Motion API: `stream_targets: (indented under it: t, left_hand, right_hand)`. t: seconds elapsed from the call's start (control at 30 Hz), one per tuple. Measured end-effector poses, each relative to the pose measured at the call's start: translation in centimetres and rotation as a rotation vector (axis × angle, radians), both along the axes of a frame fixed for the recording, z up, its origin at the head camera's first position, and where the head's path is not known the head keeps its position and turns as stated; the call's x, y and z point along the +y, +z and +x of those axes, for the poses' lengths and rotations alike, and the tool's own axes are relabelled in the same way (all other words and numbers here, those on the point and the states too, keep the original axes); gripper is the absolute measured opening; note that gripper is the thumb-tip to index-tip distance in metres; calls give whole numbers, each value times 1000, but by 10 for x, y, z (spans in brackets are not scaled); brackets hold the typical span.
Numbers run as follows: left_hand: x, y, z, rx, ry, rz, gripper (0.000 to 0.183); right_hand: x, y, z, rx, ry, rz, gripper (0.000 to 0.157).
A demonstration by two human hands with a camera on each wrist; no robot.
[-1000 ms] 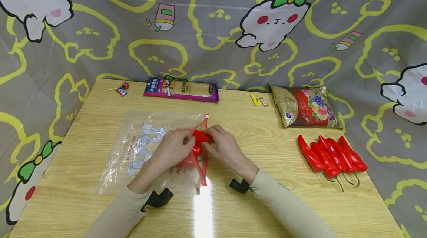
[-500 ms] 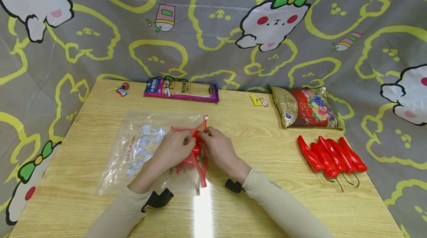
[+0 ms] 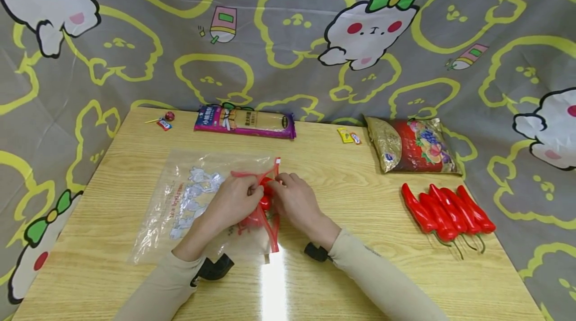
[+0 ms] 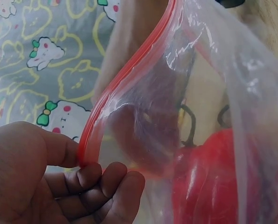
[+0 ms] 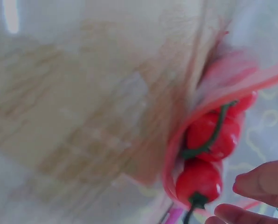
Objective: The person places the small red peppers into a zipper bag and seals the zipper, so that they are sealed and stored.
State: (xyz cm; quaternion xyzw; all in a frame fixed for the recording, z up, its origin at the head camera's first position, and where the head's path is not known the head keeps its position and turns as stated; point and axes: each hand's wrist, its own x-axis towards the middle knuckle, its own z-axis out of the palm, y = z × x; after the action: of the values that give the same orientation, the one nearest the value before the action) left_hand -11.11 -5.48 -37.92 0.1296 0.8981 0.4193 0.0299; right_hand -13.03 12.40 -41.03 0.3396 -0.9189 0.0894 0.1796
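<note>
A clear zip bag [image 3: 180,196] with red edging and printed cartoon figures lies on the table, its mouth towards the right. My left hand [image 3: 236,198] pinches the red zip strip [image 4: 113,95] between thumb and index finger. Several glossy red peppers [image 5: 213,137] with green stems sit in the bag mouth, one behind another. At that mouth is my right hand [image 3: 297,201]. Its thumb and a finger stand apart beside the front pepper [image 5: 199,182] in the right wrist view. Whether its other fingers touch the bag is hidden.
Long red peppers [image 3: 450,213] lie in a row at the right. Along the back are a noodle package [image 3: 245,121], a gold-and-red bag [image 3: 414,143], small wrapped sweets [image 3: 348,135] and a lollipop [image 3: 169,116]. A patterned curtain [image 3: 292,86] encloses the wooden table.
My right hand has moved left to the bag mouth, and the red pepper it held has gone further in. My left hand stays on the strip.
</note>
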Motion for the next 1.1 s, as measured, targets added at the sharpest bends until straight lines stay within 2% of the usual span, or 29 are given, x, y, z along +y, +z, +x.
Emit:
stream_targets:
  t: [0.17,0.33,0.53,0.77,0.93,1.1]
  left_hand:
    - [-2,0,1,5,3,6,24]
    - [-3,2,2,11,11,10,25]
    - [-1,0,1,12,12,6,26]
    - [-1,0,1,16,9,3,26]
    - [-1,1,1,1,8,7,26]
    - [0,0,1,-8,10,12,26]
  right_hand:
    - [21,12,9,3,-36,-31,19]
    - [67,18,14,48,-96,-49,19]
    - [141,18,21,105,-273,-79,21]
    - [217,19,37,167,-486,-29,28]
    - [243,19,49,134,-635,24,33]
    - [254,17,57,-5,-748,88,31]
